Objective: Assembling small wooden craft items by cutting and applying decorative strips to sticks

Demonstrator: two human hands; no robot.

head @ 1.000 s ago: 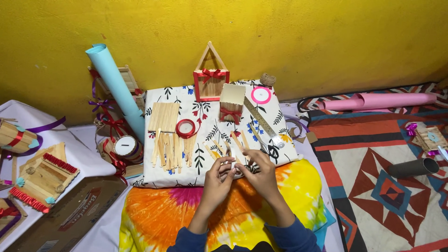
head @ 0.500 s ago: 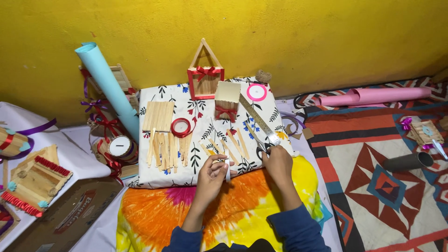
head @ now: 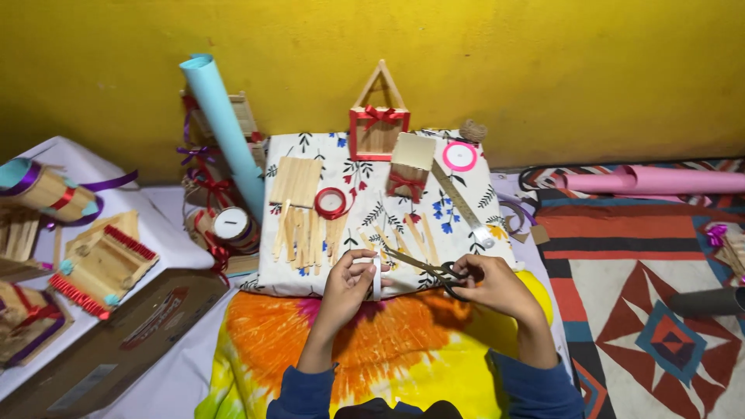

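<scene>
Head view: left hand (head: 347, 281) pinching a short white strip (head: 376, 277) between thumb and fingers, upright, at the near edge of the floral cloth (head: 481, 240). Right hand (head: 497, 289) closed around black-handled scissors (head: 431, 268), blades slightly parted, tips pointing left toward the strip, just beside it. Loose wooden sticks (head: 306, 233) and red ribbon roll (head: 331, 202) just beyond, on the cloth.

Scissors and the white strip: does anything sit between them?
Nothing visible does. The right hand holds the scissors, blades pointing at the white strip held in the left hand; only bare floral cloth shows in the gap.
</scene>
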